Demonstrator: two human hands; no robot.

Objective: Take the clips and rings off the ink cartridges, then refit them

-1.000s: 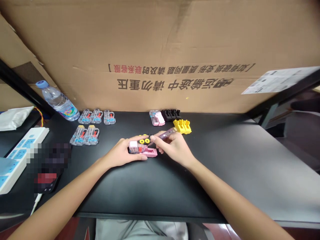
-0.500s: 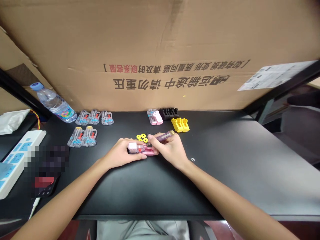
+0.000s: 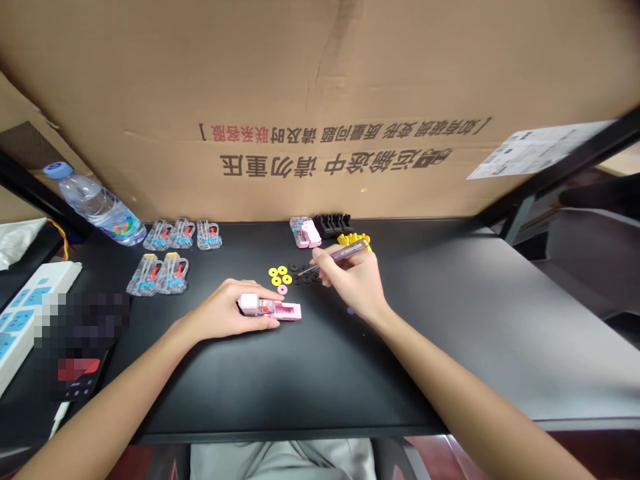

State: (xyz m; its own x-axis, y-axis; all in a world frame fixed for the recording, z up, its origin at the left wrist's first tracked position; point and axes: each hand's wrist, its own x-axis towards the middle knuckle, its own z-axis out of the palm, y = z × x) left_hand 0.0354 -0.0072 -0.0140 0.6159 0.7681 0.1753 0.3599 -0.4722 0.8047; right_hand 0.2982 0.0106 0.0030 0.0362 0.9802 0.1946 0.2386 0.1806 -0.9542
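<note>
Partly under left hand (image 3: 220,319), grip closed, pink device (image 3: 287,311); right hand (image 3: 355,283) tight around screwdriver (image 3: 345,251).

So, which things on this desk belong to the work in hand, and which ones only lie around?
In use: pink device held by the left hand; screwdriver in the right hand; yellow rings, pink ring and black rings by its tip.
Lying about: water bottle, power strip, clear cases at the left, cardboard sheet behind.
</note>
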